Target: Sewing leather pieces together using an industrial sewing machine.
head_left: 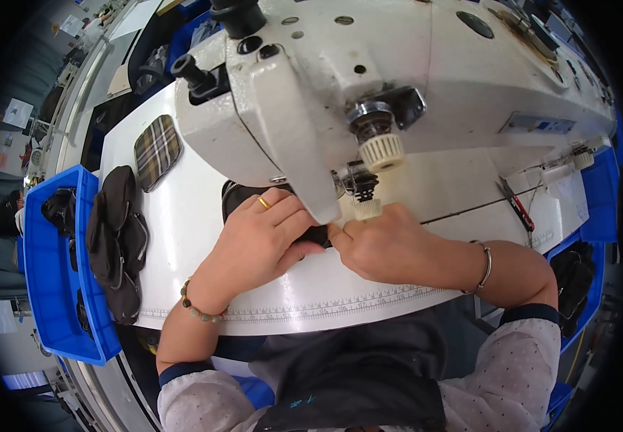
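Note:
A dark fabric piece (233, 203) with a zipper along its edge lies under the head of a white sewing machine (412, 65). My left hand (261, 234), with a ring on one finger, rests over the piece, its fingers bent and its thumb at the near edge, gripping the cloth. Close by on the right, my right hand (383, 245) is closed, thumb and forefinger pinching the cloth's edge beside the machine. The needle and presser foot are hidden behind the machine head and my fingers.
Dark zippered pouches (117, 245) lie stacked at the table's left edge, near a plaid fabric piece (158, 153). A blue bin (99, 317) with dark pieces stands beyond. Red-and-black thread snips (517, 207) lie at right; another blue bin (594, 288) sits below.

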`<state>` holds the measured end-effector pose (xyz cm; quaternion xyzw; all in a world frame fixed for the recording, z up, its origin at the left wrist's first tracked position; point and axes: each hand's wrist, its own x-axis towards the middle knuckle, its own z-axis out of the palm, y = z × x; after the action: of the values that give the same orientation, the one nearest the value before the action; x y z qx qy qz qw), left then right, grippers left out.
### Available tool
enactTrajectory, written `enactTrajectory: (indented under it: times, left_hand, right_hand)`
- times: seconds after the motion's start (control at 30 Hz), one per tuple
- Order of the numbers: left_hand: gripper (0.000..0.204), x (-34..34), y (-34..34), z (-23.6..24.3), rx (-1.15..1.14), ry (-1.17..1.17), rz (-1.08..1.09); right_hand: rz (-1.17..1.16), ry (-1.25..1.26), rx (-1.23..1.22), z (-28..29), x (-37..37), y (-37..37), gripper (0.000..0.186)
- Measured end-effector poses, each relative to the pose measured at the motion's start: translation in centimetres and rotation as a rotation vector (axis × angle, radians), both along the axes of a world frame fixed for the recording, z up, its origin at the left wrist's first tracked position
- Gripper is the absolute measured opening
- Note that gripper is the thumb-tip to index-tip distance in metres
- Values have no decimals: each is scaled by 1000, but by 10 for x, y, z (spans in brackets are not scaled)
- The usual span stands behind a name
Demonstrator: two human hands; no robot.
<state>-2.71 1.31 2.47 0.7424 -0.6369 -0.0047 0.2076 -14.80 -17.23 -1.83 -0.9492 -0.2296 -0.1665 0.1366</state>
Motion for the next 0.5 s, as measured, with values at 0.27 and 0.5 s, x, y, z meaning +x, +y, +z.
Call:
enactTrajectory:
  times: [0.27, 0.5]
  left_hand:
    - [38, -12, 2, 5, -13, -45, 134]
    - [31, -22, -3, -2, -99, -435, 279]
  right_hand:
    - [-51, -291, 22, 2, 18, -4, 7]
    - [-75, -343, 26, 1, 21, -8, 5]
